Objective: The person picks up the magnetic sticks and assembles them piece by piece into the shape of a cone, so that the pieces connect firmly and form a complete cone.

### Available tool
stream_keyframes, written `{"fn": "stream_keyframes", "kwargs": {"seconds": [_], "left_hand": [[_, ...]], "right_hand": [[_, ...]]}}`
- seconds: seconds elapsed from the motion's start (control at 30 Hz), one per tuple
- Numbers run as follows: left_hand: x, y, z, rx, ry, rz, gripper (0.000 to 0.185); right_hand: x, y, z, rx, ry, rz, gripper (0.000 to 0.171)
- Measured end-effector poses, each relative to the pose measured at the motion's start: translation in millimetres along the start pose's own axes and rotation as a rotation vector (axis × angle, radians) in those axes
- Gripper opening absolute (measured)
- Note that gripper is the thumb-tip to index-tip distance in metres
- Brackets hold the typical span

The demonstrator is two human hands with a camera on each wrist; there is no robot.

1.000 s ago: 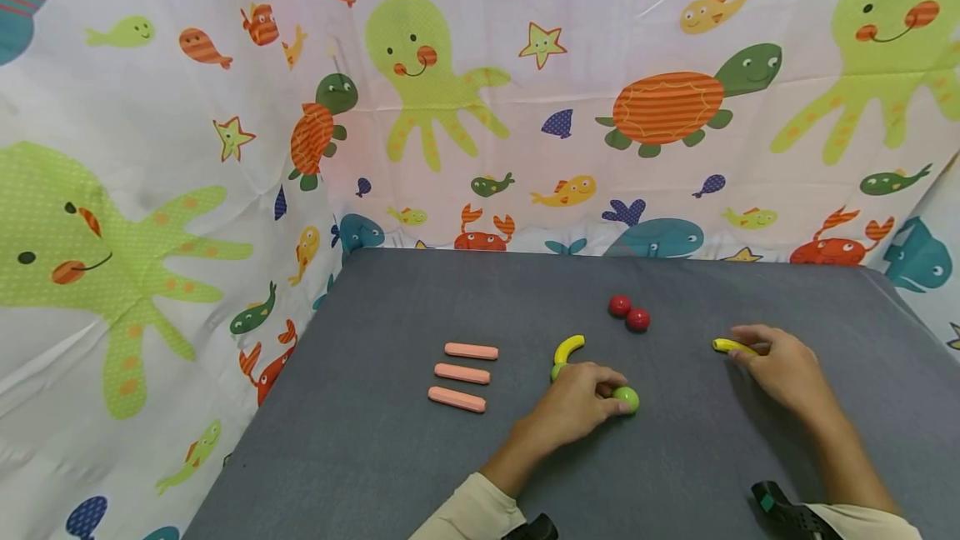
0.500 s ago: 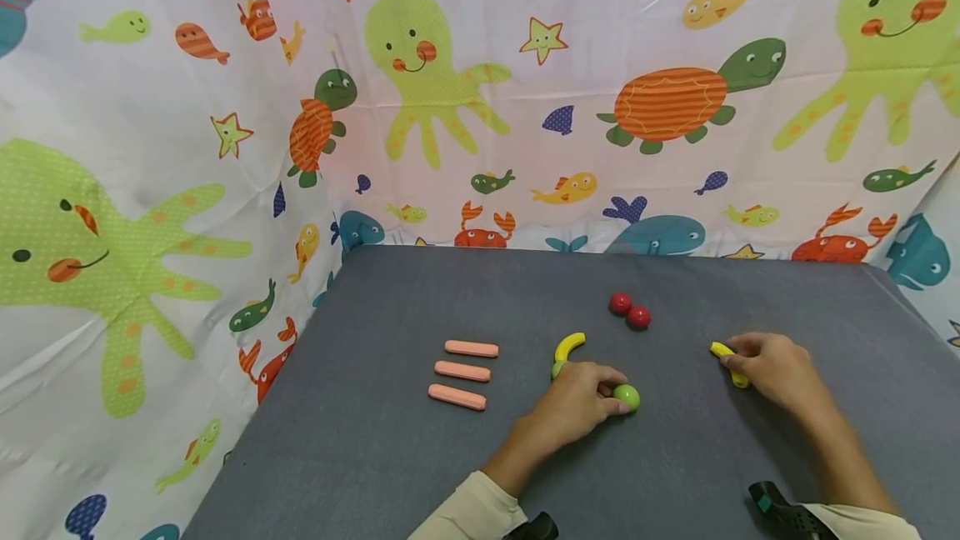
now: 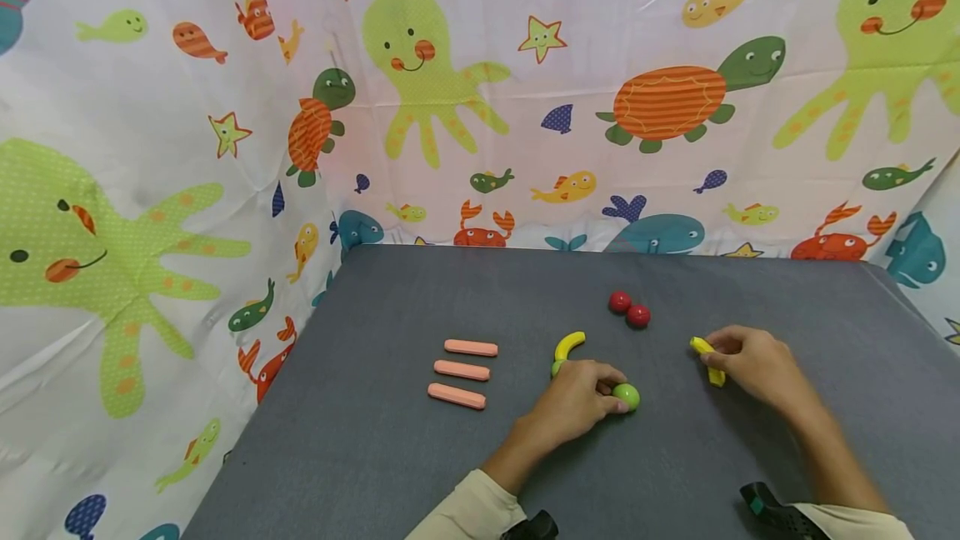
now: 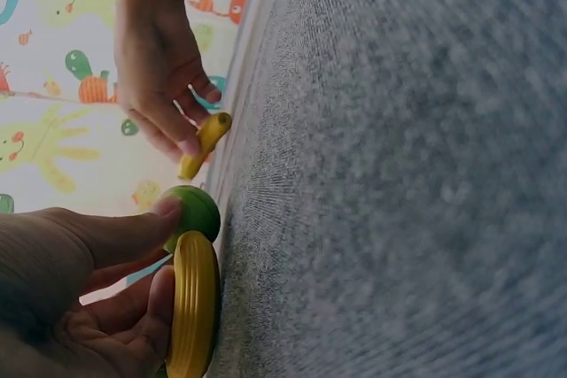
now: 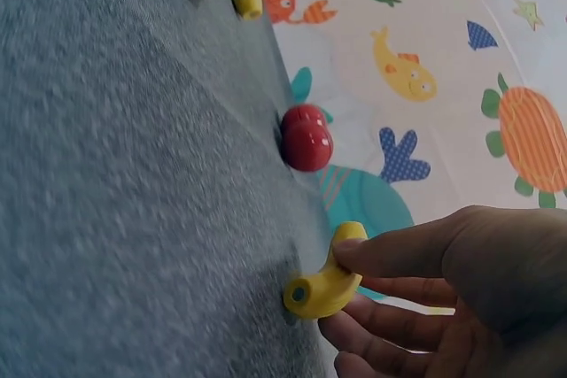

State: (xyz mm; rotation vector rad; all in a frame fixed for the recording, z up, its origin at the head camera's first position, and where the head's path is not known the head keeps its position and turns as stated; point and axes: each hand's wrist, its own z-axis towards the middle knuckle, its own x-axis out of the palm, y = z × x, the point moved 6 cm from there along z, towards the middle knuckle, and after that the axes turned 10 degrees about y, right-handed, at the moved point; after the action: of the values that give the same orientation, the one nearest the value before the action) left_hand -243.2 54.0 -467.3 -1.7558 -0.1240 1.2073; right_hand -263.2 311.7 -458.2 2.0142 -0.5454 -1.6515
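My left hand [image 3: 573, 402] rests low over the grey table and pinches a green ball [image 3: 627, 396] between thumb and fingers. In the left wrist view the thumb tip lies on that green ball [image 4: 199, 216], and a yellow toy banana [image 4: 193, 307] is close beside the fingers. Just beyond the left hand lies that toy banana [image 3: 568, 345], with a second green ball [image 3: 556, 369] partly hidden by the hand. Farther right, my right hand [image 3: 757, 363] pinches another toy banana [image 3: 716, 376] by its upper part, its lower end near the table [image 5: 301, 300].
Two red balls [image 3: 628, 309] lie side by side behind the hands. On the left, three pink sausage-like sticks [image 3: 461, 371] form a column on the grey table [image 3: 337, 440]. A curtain [image 3: 480, 107] printed with sea animals hangs along the back and left edges.
The toy banana in my right hand has turned from lying crosswise to pointing toward me, and right hand and banana have shifted left. My left hand stays on the green ball.
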Motion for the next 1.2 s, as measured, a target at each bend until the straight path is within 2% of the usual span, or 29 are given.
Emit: {"fn": "stream_keyframes", "kwargs": {"seconds": [0.13,0.3,0.57,0.83,1.2], "left_hand": [[-0.2,-0.4,0.1,0.002,0.004,0.0,0.029],[-0.1,-1.4,0.3,0.007,0.003,0.031,0.029],[-0.7,-2.4,0.4,0.022,-0.012,0.073,0.027],[-0.7,-2.2,0.4,0.02,-0.018,0.063,0.027],[-0.8,-2.5,0.2,0.035,-0.03,0.062,0.026]], "right_hand": [[5.8,6.0,1.0,-0.004,0.025,0.026,0.033],[14.3,11.4,1.3,0.001,0.099,0.129,0.043],[30.3,28.0,2.1,-0.053,0.172,0.278,0.051],[43.3,38.2,4.8,-0.096,0.227,0.374,0.05],[50.1,47.0,2.7,-0.108,0.249,0.446,0.049]]}}
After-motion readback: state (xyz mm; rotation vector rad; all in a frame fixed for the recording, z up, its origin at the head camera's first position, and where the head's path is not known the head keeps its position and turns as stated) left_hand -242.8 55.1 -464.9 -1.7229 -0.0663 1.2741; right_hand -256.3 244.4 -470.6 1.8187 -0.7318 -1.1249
